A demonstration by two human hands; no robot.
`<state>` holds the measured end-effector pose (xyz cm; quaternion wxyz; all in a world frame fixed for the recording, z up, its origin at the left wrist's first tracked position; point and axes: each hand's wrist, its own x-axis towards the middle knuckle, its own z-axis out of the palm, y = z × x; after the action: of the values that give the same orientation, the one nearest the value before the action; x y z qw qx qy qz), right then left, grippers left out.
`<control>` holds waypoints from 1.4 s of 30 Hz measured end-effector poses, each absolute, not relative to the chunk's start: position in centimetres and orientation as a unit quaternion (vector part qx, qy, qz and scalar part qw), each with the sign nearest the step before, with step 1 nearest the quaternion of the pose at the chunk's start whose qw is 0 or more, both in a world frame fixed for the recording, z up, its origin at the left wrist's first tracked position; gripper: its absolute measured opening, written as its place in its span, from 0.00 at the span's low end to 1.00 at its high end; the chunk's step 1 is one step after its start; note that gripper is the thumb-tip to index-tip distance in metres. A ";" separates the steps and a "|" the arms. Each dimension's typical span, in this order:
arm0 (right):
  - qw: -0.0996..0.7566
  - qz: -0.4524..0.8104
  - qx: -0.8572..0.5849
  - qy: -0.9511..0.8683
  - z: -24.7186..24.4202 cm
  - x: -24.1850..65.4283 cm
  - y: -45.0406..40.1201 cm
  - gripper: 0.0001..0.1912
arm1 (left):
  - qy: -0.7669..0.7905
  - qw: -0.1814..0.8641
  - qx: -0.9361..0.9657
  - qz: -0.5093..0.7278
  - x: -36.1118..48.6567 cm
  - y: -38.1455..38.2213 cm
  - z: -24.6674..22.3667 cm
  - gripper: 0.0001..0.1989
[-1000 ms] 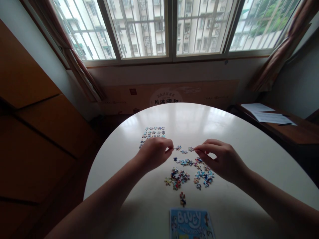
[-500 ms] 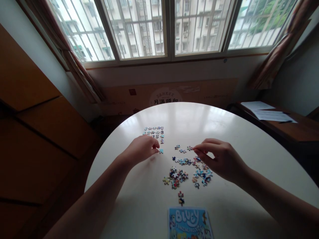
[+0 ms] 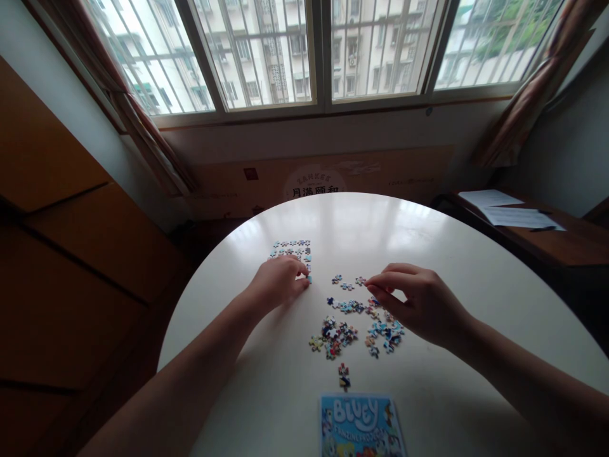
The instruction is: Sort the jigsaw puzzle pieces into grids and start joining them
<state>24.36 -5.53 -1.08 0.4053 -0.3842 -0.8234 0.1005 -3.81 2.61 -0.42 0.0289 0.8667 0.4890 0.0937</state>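
Note:
My left hand (image 3: 278,282) is closed, with thumb and fingertips at a light-blue puzzle piece (image 3: 309,279) below the right column of the laid-out puzzle pieces (image 3: 292,243). The hand covers part of those rows. To the right, my right hand (image 3: 421,298) is in a pinch, its fingertips on the edge of a small puzzle piece (image 3: 360,280). Two other loose pieces (image 3: 347,287) lie just left of it. Mixed piles of puzzle pieces (image 3: 335,336) spread nearer to me, one pile (image 3: 384,335) partly under the right hand.
A blue Bluey picture card or box (image 3: 361,425) lies at the near edge of view on the round white table (image 3: 266,393). Two puzzle pieces (image 3: 344,376) sit just beyond it. Papers and a pen rest on a brown desk (image 3: 578,238) at right.
My left hand has moved slightly away from me, and the light-blue piece has gone with it, up against the end of the right column. The right hand has stayed almost still.

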 end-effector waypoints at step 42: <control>0.384 0.110 -0.376 -0.836 -1.3 24.3 -5.4 0.09 | 0.445 0.090 0.887 0.080 -3.8 1.9 0.2 0.06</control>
<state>24.28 -5.42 -1.27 0.3845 -0.3758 -0.8361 0.1095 -3.77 1.92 0.19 0.0900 0.8875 0.4448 0.0800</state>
